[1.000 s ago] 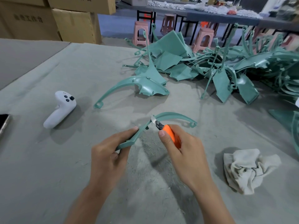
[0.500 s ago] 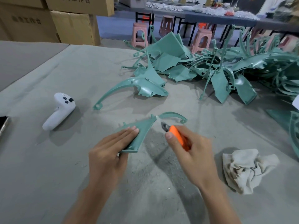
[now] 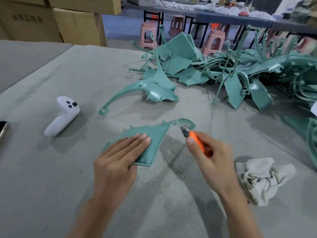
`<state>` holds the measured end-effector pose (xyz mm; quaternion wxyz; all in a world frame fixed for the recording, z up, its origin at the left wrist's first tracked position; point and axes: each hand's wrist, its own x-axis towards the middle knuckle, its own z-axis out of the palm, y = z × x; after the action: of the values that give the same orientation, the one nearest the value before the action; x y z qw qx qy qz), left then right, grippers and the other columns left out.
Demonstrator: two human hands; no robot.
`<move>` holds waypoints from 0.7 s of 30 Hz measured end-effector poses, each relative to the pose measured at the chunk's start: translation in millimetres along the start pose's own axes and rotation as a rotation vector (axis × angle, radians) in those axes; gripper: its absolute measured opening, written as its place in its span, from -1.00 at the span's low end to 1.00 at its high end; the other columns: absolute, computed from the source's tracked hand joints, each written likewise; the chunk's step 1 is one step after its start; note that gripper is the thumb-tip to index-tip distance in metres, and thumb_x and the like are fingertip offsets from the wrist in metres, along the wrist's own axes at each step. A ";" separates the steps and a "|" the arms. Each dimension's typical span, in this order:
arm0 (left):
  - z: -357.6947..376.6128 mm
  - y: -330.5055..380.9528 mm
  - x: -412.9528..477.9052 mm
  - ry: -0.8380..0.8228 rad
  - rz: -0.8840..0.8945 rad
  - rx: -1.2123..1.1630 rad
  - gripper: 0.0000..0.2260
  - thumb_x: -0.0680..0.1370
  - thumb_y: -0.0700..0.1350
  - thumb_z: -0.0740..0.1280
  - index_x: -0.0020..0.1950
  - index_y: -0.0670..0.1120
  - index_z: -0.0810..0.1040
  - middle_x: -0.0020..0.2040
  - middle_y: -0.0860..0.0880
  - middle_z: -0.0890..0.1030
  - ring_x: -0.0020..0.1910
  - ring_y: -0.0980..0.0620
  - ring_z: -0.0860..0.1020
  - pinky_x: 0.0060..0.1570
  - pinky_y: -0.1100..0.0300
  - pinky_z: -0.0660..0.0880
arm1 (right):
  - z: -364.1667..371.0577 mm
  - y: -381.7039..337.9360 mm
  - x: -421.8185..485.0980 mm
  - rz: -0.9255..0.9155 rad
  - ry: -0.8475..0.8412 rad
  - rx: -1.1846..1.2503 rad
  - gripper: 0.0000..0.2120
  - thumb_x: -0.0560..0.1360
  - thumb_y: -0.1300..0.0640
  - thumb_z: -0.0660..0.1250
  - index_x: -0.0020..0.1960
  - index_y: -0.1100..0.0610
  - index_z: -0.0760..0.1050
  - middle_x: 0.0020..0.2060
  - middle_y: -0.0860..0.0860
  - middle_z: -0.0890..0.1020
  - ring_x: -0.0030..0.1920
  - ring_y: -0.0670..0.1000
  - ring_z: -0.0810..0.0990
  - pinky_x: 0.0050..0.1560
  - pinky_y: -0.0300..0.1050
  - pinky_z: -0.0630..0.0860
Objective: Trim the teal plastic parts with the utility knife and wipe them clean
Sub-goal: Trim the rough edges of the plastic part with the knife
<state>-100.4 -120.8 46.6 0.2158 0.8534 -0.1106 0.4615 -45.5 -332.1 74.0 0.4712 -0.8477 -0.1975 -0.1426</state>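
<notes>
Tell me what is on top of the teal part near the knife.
The left hand lies flat on the part, fingers straight, hiding much of its near-left area. The knife, in the right hand, points at its curved tip; contact is blurred.

The teal part [image 3: 154, 136], a flat triangular panel tapering into a thin curved arm, sits at the centre under the straight fingers of the left hand [image 3: 118, 162]. At its 3 o'clock the right hand [image 3: 211, 157] grips the orange utility knife [image 3: 197, 143], whose dark tip is beside that arm. A crumpled pale rag [image 3: 262, 177] lies at 4 o'clock. One arched teal piece [image 3: 154, 91] lies at 12 o'clock, and a tangled teal heap [image 3: 240, 73] at 1 to 2 o'clock.
</notes>
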 end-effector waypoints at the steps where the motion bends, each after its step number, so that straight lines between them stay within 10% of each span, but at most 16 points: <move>1: -0.6 -0.2 -0.4 -0.005 0.008 0.012 -0.59 0.42 -0.46 0.19 0.12 -0.15 0.65 0.12 -0.04 0.65 0.14 -0.01 0.62 0.11 -0.01 0.55 | 3.1 -4.0 -5.0 -0.040 -0.046 0.026 -0.63 0.56 -0.23 0.23 -0.19 0.04 0.54 -0.46 0.03 0.37 -0.46 -0.14 0.28 -0.42 -0.29 0.20; 21: -1.3 7.6 0.6 0.047 -0.023 -0.147 -0.54 0.35 -0.51 0.20 0.15 -0.16 0.59 0.13 0.00 0.62 0.15 0.13 0.58 0.24 0.30 0.46 | -5.4 19.1 9.6 0.196 0.229 -0.249 -0.63 0.55 -0.23 0.26 0.01 0.04 0.65 -0.52 -0.09 0.42 -0.44 -0.09 0.40 -0.35 -0.08 0.28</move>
<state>-104.0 -126.9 49.7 0.2856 0.8255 -0.1293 0.4694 -28.3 -344.0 66.7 0.3937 -0.8929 -0.0398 -0.2148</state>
